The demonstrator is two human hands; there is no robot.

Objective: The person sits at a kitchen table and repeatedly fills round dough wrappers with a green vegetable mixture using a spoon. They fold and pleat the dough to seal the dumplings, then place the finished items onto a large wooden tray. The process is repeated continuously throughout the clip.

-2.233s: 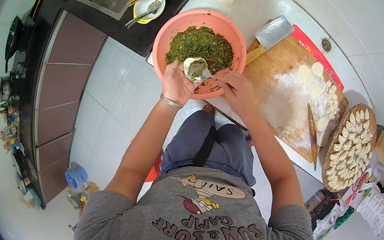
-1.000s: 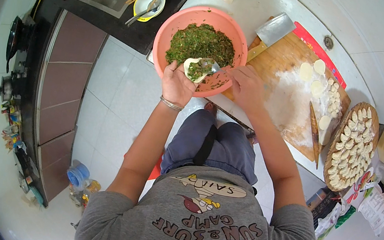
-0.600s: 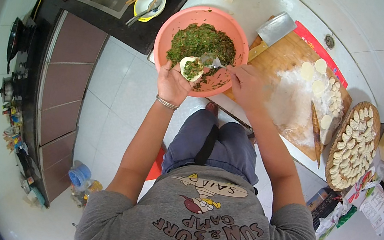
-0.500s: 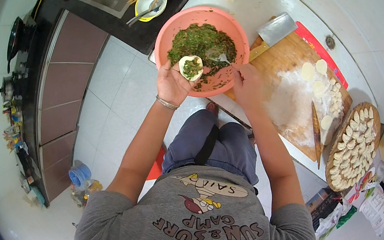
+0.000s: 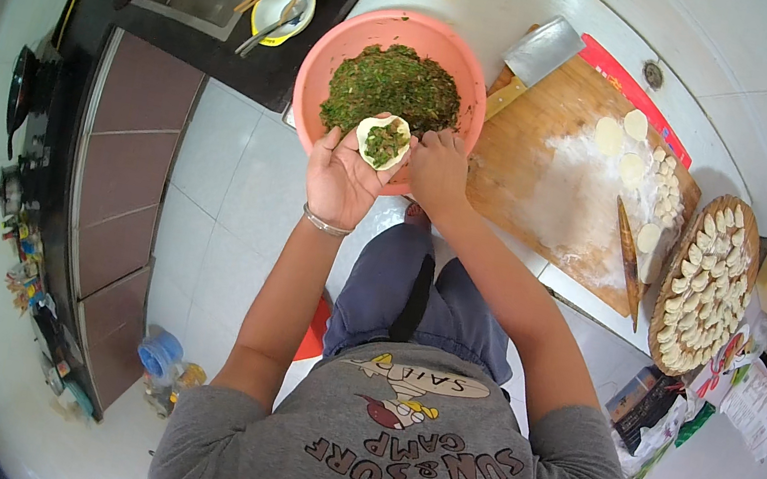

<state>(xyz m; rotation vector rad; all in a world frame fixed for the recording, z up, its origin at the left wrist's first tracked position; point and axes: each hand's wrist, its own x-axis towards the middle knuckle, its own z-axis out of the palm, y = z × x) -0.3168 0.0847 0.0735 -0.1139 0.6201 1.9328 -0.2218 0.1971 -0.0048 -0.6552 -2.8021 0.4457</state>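
The left hand (image 5: 342,182) holds a filled, unfolded wrapper (image 5: 365,136) over the bowl (image 5: 309,65); whether the right hand (image 5: 439,168) beside it grips anything, I can't tell. Many dumplings (image 5: 703,288) are folded; flat rounds (image 5: 610,136) and dough bits (image 5: 666,190) remain.

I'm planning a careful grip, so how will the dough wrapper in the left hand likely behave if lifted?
The dough wrapper is probably soft and floppy, as it looks thin and curves up around its filling. The filling could spill if tipped, since the top is open.
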